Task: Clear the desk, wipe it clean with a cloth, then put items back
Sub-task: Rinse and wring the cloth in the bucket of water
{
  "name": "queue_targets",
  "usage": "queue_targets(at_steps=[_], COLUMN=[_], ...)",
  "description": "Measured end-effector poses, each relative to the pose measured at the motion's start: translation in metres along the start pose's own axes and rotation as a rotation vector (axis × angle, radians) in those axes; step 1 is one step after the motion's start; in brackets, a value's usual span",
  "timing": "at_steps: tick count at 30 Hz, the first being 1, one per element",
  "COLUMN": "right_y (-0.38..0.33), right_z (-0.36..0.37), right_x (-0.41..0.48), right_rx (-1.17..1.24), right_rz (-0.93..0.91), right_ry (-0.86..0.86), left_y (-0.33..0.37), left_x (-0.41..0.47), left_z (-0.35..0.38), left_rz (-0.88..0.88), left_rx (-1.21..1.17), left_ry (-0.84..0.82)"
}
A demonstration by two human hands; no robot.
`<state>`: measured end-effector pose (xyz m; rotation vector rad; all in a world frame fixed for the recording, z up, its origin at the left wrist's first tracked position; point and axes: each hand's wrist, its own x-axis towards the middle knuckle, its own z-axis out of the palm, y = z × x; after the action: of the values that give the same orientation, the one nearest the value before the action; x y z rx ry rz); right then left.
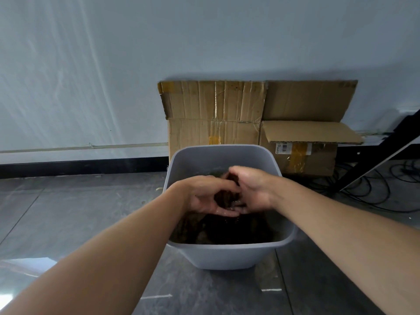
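1. At centre frame, the left hand (202, 196) and right hand (254, 189) meet over a grey plastic bin (227, 258) standing on the tiled floor (79, 212).
2. Both sets of fingers (221, 212) are curled tight around a bunched dark brown cloth (227, 196), held between the palms above the bin's opening.
3. The dark contents inside the bin are hard to make out.
4. Flattened cardboard boxes (213, 114) lean on the wall behind, with cables (375, 192) at the right.

A wet, dark brown cloth (227, 196) hangs bunched into the grey bin (222, 255).
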<state>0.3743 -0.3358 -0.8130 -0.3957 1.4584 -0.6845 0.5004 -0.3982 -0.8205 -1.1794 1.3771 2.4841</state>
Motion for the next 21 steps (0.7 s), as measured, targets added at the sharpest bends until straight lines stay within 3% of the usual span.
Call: queue_targets(at_steps=[2, 5, 7, 9, 12, 15, 17, 19, 21], right_y=[-0.002, -0.005, -0.007, -0.007, -0.005, -0.003, 0.000, 0.002, 0.005], right_z=[-0.003, -0.006, -0.011, -0.013, -0.007, 0.001, 0.000, -0.001, 0.000], right_x=[-0.007, -0.020, -0.024, -0.027, -0.028, -0.031, -0.030, -0.028, -0.025], right_rx=[0.013, -0.030, 0.023, 0.005, -0.248, -0.867, -1.189, -1.317, -1.147], right_rz=[-0.008, -0.102, -0.141, -0.158, -0.243, -0.492, -0.625, -0.647, -0.603], right_ry=[-0.053, -0.018, -0.055, -0.102, -0.068, 0.089, 0.173, 0.189, 0.124], left_y=[-0.006, -0.012, -0.010, -0.004, 0.004, 0.006, 0.006, 0.007, 0.009], left_x=[0.004, 0.008, 0.003, -0.006, -0.011, -0.014, -0.013, -0.011, -0.013], left_z=[0.006, 0.000, -0.003, -0.002, -0.002, -0.003, -0.003, -0.002, 0.000], left_rz=[0.083, 0.435, 0.643, 0.723, 0.695, 0.623, 0.549, 0.469, 0.420], left_rx=[0.161, 0.807, 1.163, 1.331, 1.457, 1.511, 1.408, 1.346, 1.406], left_ry=[0.219, 0.578, 0.574, 0.450, 0.408, 0.429, 0.446, 0.414, 0.404])
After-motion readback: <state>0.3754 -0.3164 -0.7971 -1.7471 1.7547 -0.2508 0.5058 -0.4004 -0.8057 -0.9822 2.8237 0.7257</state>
